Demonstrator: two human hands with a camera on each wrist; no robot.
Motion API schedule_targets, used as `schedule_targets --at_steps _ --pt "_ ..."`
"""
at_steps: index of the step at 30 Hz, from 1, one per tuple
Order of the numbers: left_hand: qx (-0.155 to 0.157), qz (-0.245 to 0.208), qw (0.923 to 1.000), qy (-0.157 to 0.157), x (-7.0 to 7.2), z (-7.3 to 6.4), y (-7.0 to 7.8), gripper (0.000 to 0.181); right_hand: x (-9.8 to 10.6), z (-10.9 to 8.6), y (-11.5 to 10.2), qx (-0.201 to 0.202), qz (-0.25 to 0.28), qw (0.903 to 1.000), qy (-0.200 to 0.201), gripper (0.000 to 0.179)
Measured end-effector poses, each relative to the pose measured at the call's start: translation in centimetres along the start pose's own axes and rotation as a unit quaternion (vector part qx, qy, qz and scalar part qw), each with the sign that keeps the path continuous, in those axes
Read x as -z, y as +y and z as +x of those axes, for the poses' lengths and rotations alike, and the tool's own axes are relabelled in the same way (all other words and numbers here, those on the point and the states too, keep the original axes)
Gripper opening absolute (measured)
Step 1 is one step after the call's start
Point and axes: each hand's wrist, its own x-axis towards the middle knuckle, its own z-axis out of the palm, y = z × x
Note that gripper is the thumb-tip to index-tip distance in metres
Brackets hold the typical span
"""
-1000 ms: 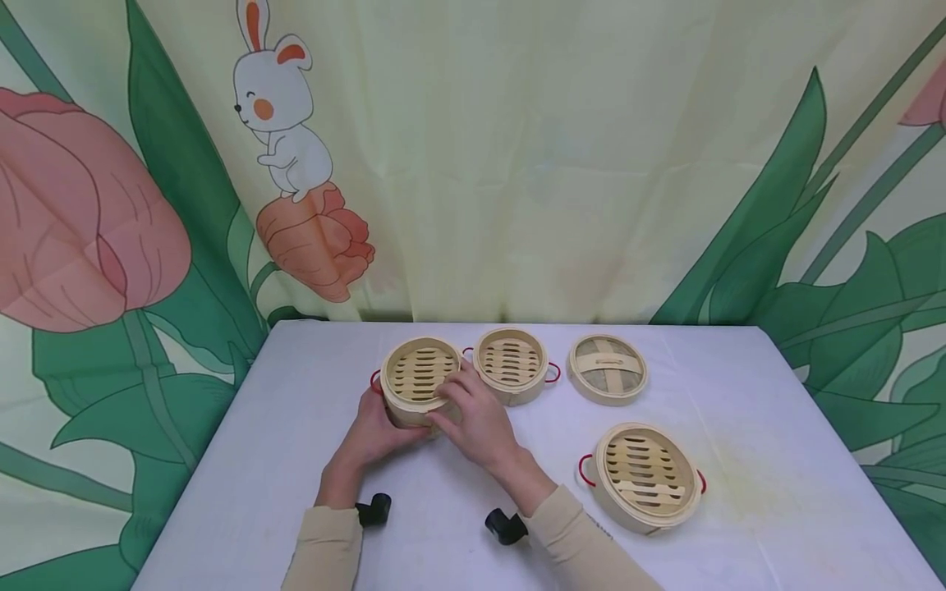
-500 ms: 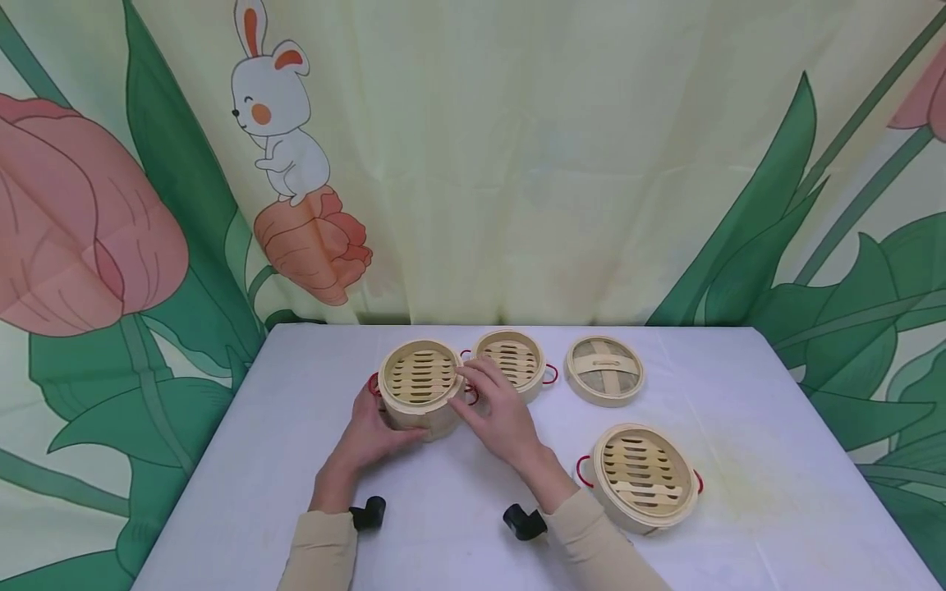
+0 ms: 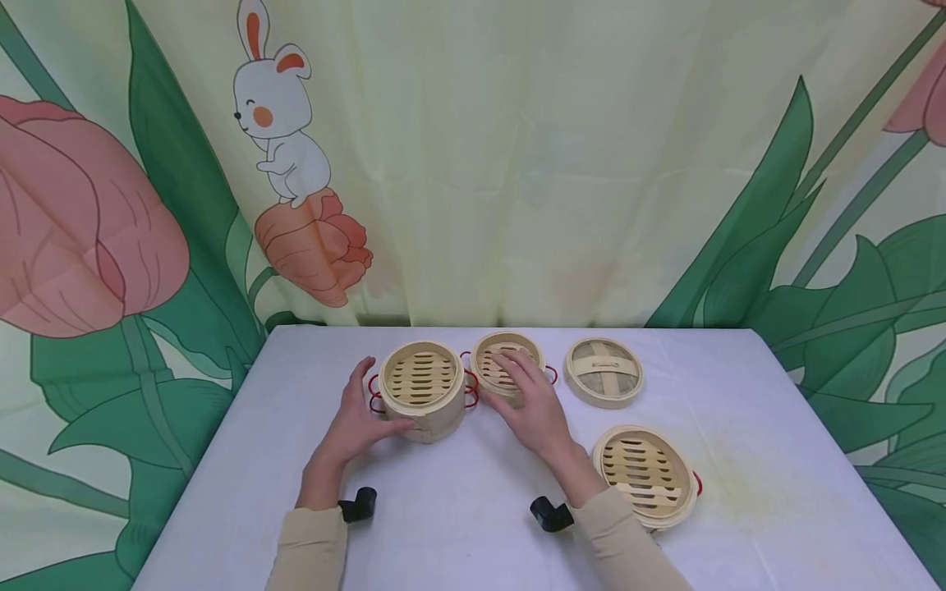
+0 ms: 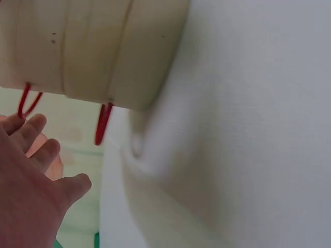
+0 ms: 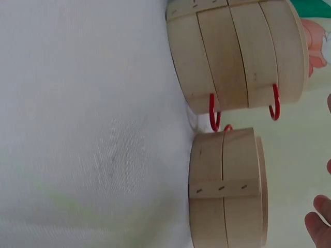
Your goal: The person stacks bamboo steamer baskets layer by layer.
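Note:
Two bamboo steamer baskets with red handles stand stacked point(image 3: 443, 420) at the left of the table, the upper one level on the lower. My left hand point(image 3: 353, 431) is spread beside the stack's left, its thumb at the front wall and fingers near the red handles. In the left wrist view those fingers point(image 4: 39, 139) stand apart from the stack's wall point(image 4: 93, 46). My right hand point(image 3: 538, 414), fingers loosely extended and holding nothing, overlaps a single steamer basket point(image 3: 508, 336) just right of the stack. The right wrist view shows that basket's side wall point(image 5: 207, 160) close to the stack point(image 5: 227, 57).
A round woven bamboo lid point(image 3: 606, 363) lies at the back right. Nearer the front right sits another steamer basket point(image 3: 641, 429), partly hidden by my right sleeve point(image 3: 628, 542). A white cloth point(image 3: 451, 525) covers the table, and a printed curtain point(image 3: 562, 205) hangs behind it.
Both hands have let go of the stack. The upper basket has settled onto the lower one. My right hand has moved right; my left has drawn slightly left and opened.

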Motion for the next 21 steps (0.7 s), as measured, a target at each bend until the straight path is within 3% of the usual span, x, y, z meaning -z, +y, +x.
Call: schedule_targets --at_steps 13,17,21 --pt "-0.004 -0.007 0.9999 -0.008 0.2 0.1 1.7 0.135 0.8 0.2 1.7 0.005 -0.014 0.9998 0.009 0.052" --pt "-0.008 -0.026 0.9996 -0.013 0.0 0.2 1.9 0.134 0.9 0.1 1.7 -0.013 -0.031 0.9994 0.004 0.054" --pt "-0.018 -0.017 0.9996 -0.012 0.0 0.2 2.3 0.133 1.0 0.0 2.0 -0.033 -0.043 0.9985 -0.011 0.056"
